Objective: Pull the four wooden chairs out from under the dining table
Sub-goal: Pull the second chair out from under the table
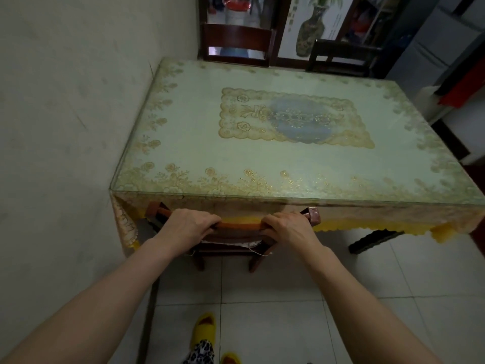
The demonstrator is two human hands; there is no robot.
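Observation:
A dining table (199, 143) with a glass top and a gold-patterned cloth fills the middle of the view. At its near left side stands a reddish wooden chair (240, 225), its seat tucked under the cloth. My left hand (187, 224) and my right hand (288, 227) both grip the chair's top rail from above. Two dark wooden chairs stand at the far side: one at the far left (237, 39), one at the far right (341, 57). Only their backs show above the tabletop. At the near right, a dark chair part (372, 241) pokes out below the cloth.
A pale wall (65, 114) runs close along the table's left edge. White floor tiles (275, 298) lie between me and the table. My yellow slippers (204, 329) are at the bottom. A vase picture and cabinets stand beyond the table.

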